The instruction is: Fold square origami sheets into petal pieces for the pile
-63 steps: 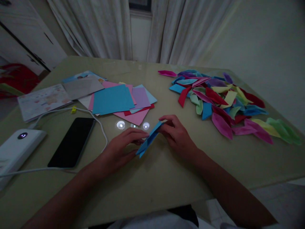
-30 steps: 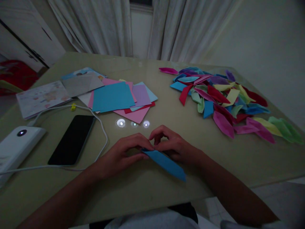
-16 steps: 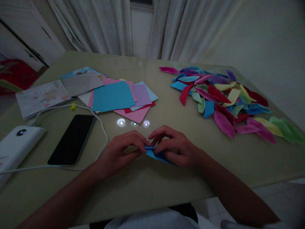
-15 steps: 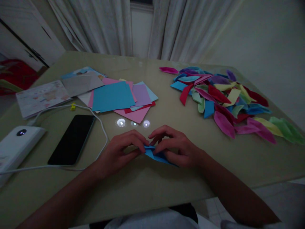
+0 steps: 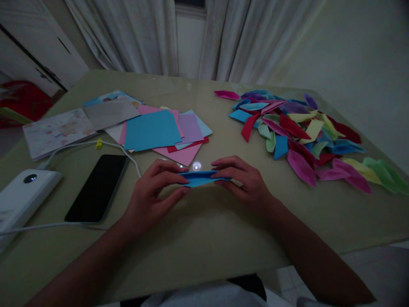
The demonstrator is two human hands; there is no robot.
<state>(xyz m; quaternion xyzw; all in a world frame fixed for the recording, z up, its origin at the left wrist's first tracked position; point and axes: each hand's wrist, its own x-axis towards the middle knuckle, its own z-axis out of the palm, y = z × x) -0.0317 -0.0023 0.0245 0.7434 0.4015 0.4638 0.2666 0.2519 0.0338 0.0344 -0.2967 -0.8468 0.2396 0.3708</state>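
A folded strip of blue paper (image 5: 200,178) stretches level between my two hands, over the middle of the table. My left hand (image 5: 154,192) pinches its left end between fingers and thumb. At the other end, my right hand (image 5: 244,181) grips it with the fingertips above and the thumb below. The paper's long folded edges run from side to side, and its ends are partly covered by my fingers. Beyond my left hand lies a stack of coloured paper sheets (image 5: 151,130), a blue one on top. A heap of folded coloured paper pieces (image 5: 287,123) is spread beyond my right hand.
A black phone (image 5: 97,187) lies left of my left arm, beside a white power bank (image 5: 28,200) with a white cable (image 5: 136,164) looping around the phone. A printed card (image 5: 60,130) lies at the far left of the table (image 5: 204,247).
The blue paper has moved up and away from me and turned level. My hands have spread apart, from close together at its middle to its two ends.
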